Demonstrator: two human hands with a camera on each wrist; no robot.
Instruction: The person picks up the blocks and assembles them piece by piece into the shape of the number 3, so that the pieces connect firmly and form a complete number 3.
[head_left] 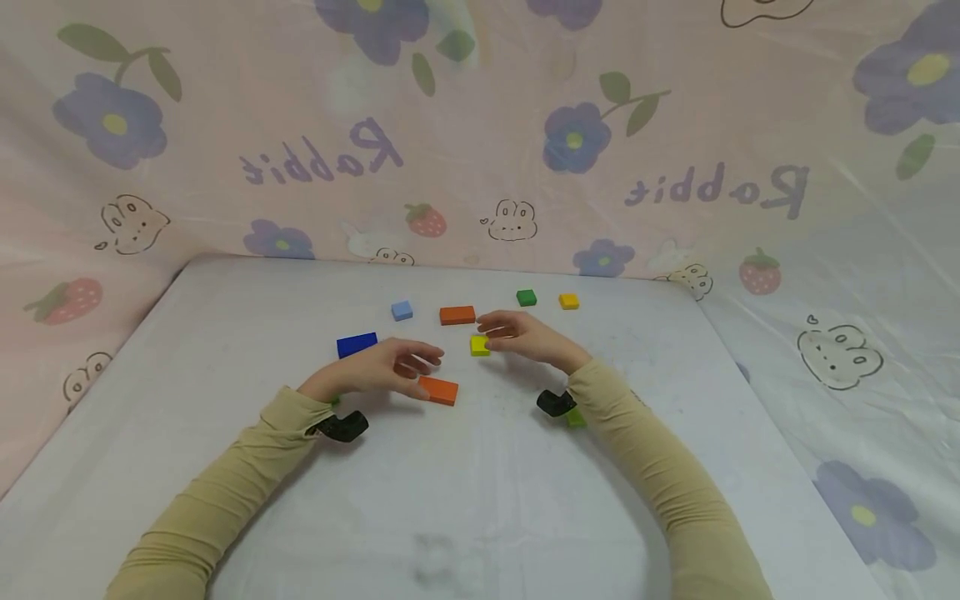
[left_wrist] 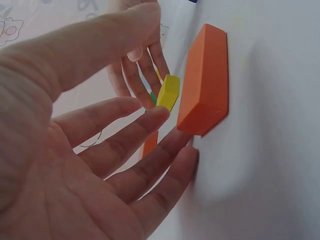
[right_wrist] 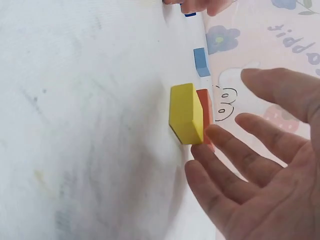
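My left hand (head_left: 375, 367) hovers by an orange rectangular block (head_left: 440, 391) on the white table. In the left wrist view its fingers (left_wrist: 132, 145) are spread and loosely bent, with nothing held, and the orange block (left_wrist: 203, 82) lies just past them. My right hand (head_left: 534, 340) is beside a small yellow block (head_left: 478, 346). The right wrist view shows its fingers relaxed and apart, the fingertips close to the yellow block (right_wrist: 185, 114); whether they touch it I cannot tell. Behind that block lies a red-orange block (head_left: 457, 316).
Farther back are a light blue block (head_left: 402, 311), a dark green block (head_left: 527, 297) and an amber block (head_left: 569, 302). A dark blue block (head_left: 356, 344) is partly behind my left hand. A light green block (head_left: 575, 418) shows under my right forearm, and a green bit (head_left: 335, 401) by my left wrist.
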